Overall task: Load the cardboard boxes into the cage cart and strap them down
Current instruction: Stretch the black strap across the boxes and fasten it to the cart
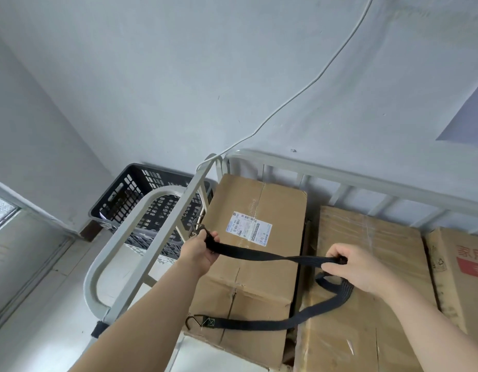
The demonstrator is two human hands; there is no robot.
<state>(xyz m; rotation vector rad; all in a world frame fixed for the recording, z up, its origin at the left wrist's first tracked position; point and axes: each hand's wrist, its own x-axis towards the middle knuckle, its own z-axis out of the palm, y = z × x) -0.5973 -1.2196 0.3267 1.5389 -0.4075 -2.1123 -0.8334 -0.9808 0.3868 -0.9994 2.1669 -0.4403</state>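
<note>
Three cardboard boxes sit inside the grey metal cage cart: a labelled box on the left, a taped box in the middle and a box with red print on the right. A flat black strap stretches over the labelled box. My left hand grips its end by the cart's left rail, near a metal hook. My right hand pinches the strap over the taped box. The slack loops down to a second hook lying on the labelled box's near edge.
A black perforated plastic crate stands on the floor beyond the cart's left rail. A white cable runs down the wall to the cart's corner. The wall is right behind the cart; a door or window frame is at the far left.
</note>
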